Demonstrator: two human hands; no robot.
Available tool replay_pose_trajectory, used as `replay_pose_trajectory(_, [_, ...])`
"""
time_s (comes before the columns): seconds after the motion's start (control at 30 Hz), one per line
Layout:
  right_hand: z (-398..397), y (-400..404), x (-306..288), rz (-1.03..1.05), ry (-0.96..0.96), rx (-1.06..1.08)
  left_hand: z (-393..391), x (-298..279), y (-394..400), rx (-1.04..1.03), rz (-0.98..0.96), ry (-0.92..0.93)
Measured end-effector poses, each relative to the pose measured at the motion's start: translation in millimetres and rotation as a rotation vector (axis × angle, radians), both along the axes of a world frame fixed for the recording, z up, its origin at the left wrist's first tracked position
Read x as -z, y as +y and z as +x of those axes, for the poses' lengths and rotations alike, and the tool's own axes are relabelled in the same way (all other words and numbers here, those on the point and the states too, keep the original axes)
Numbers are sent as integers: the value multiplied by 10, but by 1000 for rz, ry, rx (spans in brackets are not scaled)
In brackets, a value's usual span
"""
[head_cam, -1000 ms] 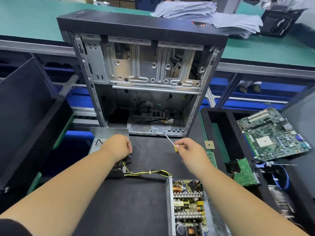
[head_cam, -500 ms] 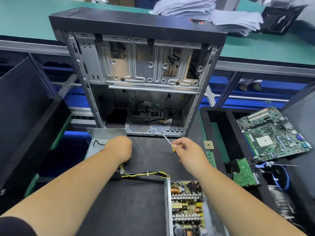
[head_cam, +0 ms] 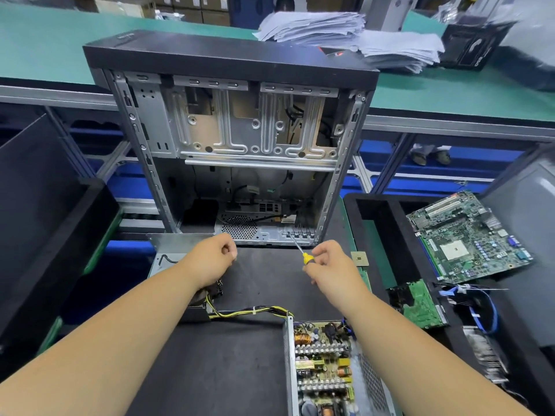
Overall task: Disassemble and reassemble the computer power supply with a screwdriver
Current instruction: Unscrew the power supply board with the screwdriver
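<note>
Head view, nearest the person: opened power supply (head_cam: 327,367) lies on the black mat (head_cam: 210,370), circuit board exposed; yellow-black wires (head_cam: 252,312) run left from it to the detached metal cover (head_cam: 168,256). Left hand (head_cam: 210,259) hovers over that cover, fingers curled; whether it holds anything cannot be told. Right hand (head_cam: 327,265) grasps the yellow-handled screwdriver (head_cam: 301,250), tip toward the open computer case (head_cam: 234,139) standing behind. Motherboard (head_cam: 468,235) lies at right.

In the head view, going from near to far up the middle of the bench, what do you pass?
Open power supply → yellow and black wires → right hand holding the screwdriver → empty computer case → stack of papers.
</note>
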State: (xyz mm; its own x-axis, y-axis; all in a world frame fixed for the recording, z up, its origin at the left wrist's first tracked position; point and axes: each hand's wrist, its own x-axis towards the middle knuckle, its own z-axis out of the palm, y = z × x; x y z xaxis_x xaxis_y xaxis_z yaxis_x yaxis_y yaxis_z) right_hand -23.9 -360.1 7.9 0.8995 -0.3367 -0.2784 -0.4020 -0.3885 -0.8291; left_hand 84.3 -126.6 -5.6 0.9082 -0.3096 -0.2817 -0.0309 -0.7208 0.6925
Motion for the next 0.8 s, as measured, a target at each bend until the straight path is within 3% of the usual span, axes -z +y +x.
replay_pose_trajectory(0.2, [-65,-4,-317,101,-118,-39,-145,-269,-177,-296,-734,299])
replay_pose_trajectory(0.3, [-164,-26,-547,57,-253,-77,-200,-366,-200,-349,-954,389])
replay_pose_trajectory(0.53, [-422,2,-907,77,-394,-53,-383,-505,-326,-416,-1190,525])
replay_pose_trajectory(0.8, [-658,-69,-969,-7,-405,-43,-636,-595,-506,-312,-1172,524])
